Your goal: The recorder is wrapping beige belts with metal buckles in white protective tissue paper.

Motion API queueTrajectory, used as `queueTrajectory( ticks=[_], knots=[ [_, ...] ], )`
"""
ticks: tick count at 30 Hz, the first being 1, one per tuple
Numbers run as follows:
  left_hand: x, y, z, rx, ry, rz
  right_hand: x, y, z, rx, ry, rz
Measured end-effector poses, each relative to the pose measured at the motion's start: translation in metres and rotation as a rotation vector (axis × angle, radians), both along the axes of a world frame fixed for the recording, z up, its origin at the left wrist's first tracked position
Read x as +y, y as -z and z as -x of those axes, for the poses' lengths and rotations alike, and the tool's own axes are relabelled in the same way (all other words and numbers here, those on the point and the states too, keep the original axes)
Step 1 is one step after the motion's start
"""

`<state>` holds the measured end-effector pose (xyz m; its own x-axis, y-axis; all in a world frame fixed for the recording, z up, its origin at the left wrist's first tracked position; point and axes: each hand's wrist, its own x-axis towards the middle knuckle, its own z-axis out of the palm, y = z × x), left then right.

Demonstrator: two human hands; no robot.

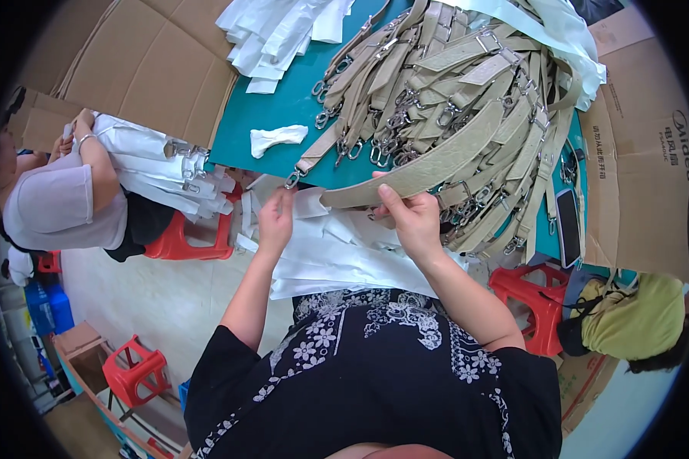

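Note:
My left hand (276, 219) is closed, its fingertips pinching a silver snap hook (292, 179) on the end of a narrow beige strap piece. My right hand (412, 219) grips a wide beige bag strap (444, 157) between thumb and fingers; the strap bows up across the front of a large heap. That heap of beige straps (452, 65) with silver hooks and buckles covers much of the green table (241, 138). Whether the pinched hook belongs to the wide strap, I cannot tell. White wrapping sheets (321, 256) lie over my lap below both hands.
A crumpled white scrap (278, 138) and a stack of white sheets (279, 34) lie on the table. A phone (567, 227) rests at its right edge. At left, a co-worker (61, 187) handles wrapped straps; another person (628, 317) is at right. Red stools (187, 237) stand nearby.

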<state>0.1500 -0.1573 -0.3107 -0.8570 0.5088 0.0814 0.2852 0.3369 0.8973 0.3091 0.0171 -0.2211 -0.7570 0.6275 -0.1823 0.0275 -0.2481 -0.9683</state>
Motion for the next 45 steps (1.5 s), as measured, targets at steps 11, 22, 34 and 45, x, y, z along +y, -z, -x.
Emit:
queueTrajectory(
  ticks=[11, 22, 34, 45],
  knots=[
    [0.009, -0.007, 0.044, -0.41, 0.704, 0.191, 0.011, -0.007, -0.033, 0.06, 0.143, 0.005],
    [-0.024, -0.033, 0.035, -0.353, 0.267, -0.32, -0.003, -0.075, 0.005, 0.28, 0.187, -0.076],
    [-0.001, -0.045, 0.029, -0.449, 0.387, -0.333, 0.002, -0.053, -0.007, 0.153, 0.124, -0.292],
    [0.01, -0.093, 0.017, -0.286, 0.402, -0.096, -0.003, -0.07, -0.028, 0.141, 0.019, -0.166]
  ],
)
